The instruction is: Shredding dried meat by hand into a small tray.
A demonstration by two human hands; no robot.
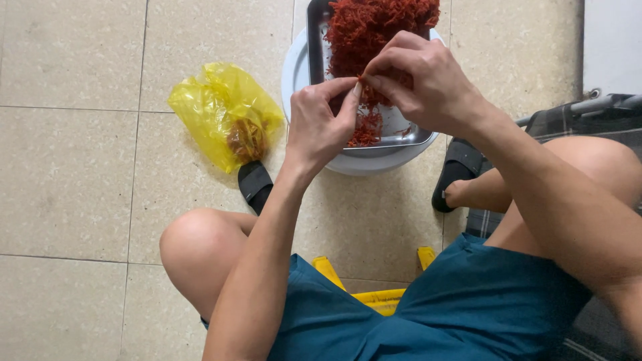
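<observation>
Hands meet above near edge of metal tray (pixel 411 139): left hand (pixel 319 124) and right hand (pixel 421 80) both pinched on one red strand (pixel 361 81). Tray, shiny, sits on round white tub (pixel 294 67). Big fluffy heap of red threads (pixel 374 27) fills far end; small loose clump near edge. Most looks unsorted. Crinkled yellow plastic bag (pixel 224 110) on tiled floor, left of tub.

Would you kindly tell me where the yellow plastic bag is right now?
In the head view, the yellow plastic bag lies on the tiled floor, left of the white basin and just beyond the black sandal.
</observation>
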